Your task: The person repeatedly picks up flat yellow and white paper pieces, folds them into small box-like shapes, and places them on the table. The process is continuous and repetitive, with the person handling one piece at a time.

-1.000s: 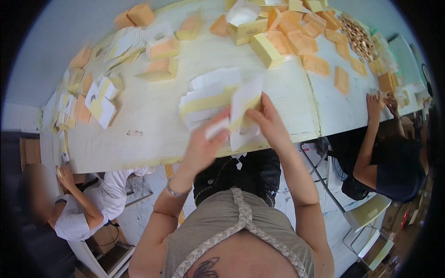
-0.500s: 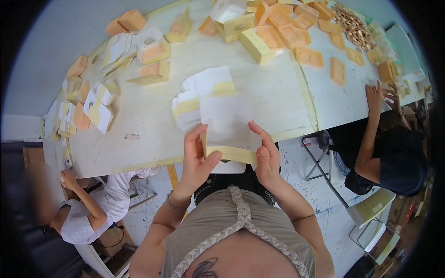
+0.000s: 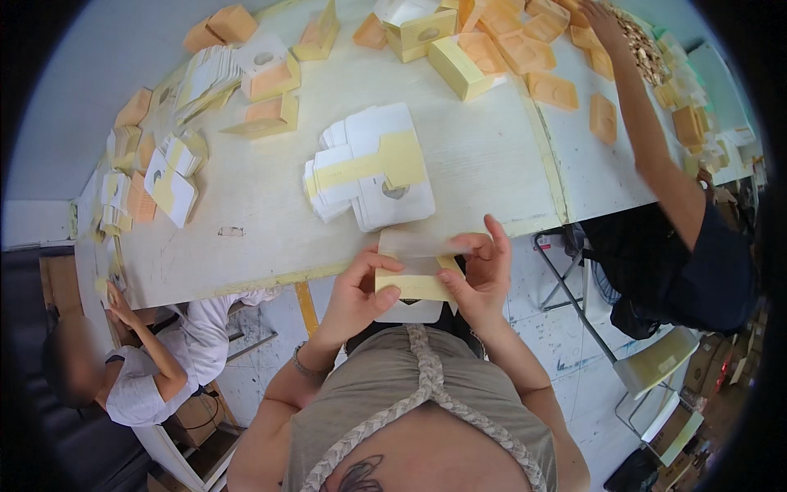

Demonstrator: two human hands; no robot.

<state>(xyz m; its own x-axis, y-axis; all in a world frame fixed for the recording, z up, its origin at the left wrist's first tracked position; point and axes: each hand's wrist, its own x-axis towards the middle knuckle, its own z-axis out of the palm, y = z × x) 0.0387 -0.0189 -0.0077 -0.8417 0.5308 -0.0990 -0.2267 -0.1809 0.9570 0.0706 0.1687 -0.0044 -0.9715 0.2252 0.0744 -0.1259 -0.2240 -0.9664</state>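
A small yellow-and-white carton (image 3: pixel 420 287), partly folded, is between my hands just off the table's near edge. My left hand (image 3: pixel 361 289) grips its left side, with the thumb on the yellow front panel and the fingers at the upper edge. At the right side, my right hand (image 3: pixel 482 275) has its thumb pressed on the carton's corner; its fingers are raised and bent beside the pale top flap, which is blurred. Beyond my hands lies a stack of flat carton blanks (image 3: pixel 398 209), white and yellow with dark cut-out windows.
Orange plastic trays (image 3: pixel 525 51) and folded yellow cartons (image 3: pixel 461 70) lie across the table's far side. More blanks (image 3: pixel 209 78) are piled at left. A co-worker's arm (image 3: pixel 648 135) reaches toward a heap of small brown pieces (image 3: pixel 643 49); another person (image 3: pixel 156 361) sits at left.
The carton's wide white panel, spread out before, is now folded in, and the blank stack behind shows. My right fingers have lifted. The right co-worker's arm has stretched across the table.
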